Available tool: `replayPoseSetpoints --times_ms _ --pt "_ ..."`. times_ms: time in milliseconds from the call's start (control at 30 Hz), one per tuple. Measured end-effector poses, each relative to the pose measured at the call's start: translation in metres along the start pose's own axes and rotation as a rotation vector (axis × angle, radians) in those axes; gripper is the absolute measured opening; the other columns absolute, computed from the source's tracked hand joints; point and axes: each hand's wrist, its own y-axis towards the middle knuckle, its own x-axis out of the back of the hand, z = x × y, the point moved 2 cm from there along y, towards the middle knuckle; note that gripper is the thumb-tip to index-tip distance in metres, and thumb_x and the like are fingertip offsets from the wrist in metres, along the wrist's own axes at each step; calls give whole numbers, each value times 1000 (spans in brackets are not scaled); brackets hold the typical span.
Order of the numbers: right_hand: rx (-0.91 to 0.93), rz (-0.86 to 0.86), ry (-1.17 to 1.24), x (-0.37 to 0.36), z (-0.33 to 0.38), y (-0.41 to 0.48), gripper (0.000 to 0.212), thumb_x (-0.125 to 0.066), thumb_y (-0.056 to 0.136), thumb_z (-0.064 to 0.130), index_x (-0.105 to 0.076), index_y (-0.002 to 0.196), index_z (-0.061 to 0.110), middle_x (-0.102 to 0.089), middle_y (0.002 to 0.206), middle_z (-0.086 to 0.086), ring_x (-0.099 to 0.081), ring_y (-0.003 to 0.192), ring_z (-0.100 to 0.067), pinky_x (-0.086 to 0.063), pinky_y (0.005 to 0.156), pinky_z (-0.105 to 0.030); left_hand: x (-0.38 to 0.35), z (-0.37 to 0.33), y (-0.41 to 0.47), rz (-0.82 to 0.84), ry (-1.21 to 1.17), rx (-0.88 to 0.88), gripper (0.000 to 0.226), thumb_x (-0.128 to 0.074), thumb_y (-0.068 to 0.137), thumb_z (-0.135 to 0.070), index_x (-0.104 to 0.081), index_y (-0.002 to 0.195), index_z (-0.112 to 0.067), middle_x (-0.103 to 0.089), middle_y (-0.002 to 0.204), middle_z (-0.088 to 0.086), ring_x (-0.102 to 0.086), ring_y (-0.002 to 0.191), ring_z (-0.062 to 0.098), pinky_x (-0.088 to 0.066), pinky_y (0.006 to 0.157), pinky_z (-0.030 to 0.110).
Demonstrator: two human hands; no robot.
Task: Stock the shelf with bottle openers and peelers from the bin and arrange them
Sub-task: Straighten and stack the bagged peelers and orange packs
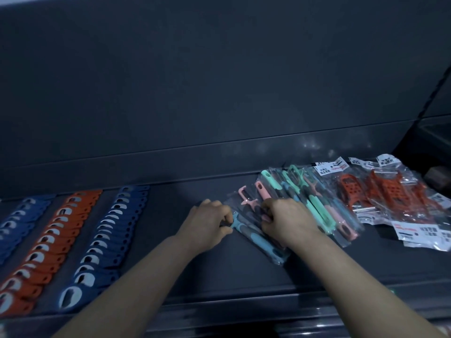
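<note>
On the dark shelf [195, 269], left hand [207, 224] and right hand [288, 223] pinch a bagged blue peeler [256, 236]; slippery bags could slide, disturbing the fanned peelers [317, 203].

A single head-worn wide-angle camera looks forward and steeply down, close over the dark shelf [170, 240], with both forearms reaching in from the lower edge.

text: none legible | white header cards [338, 168] on clear plastic bags of orange peelers [390, 198]: black blocks of white characters, too blurred to read | white rectangular stickers [406, 231] at those bags' near ends: red and black print, unreadable
</note>
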Motion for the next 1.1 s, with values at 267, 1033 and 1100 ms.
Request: replayPoseSetpoints --times_ms 267,1033,1100 --pt "-11 95 -11 4 7 -4 24 -56 78 37 -65 98 26 -68 99 -2 -62 98 -27 -44 73 -29 11 -1 14 -32 -110 16 17 -75 76 -37 -66 86 -27 -63 89 -12 -58 91 13 -48 85 35" --pt "131 -6 -42 -22 51 58 30 -60 89 39 -59 116 25 -54 111 -3 -50 112 -26 -41 88 -34 11 52 14 -77 -30 12 43 -61 91 -25 -54 134 -26 -49 141 -5 -42 127 19 -34 106 34" --pt "89 -64 4 -13 49 47 29 -59 87 48 -62 109 29 -59 105 -2 -55 106 -26 -43 84 -33 6 57 16 -53 -37 45 36 -59 92 -23 -60 127 -27 -58 129 -6 -47 117 18 -38 100 30"
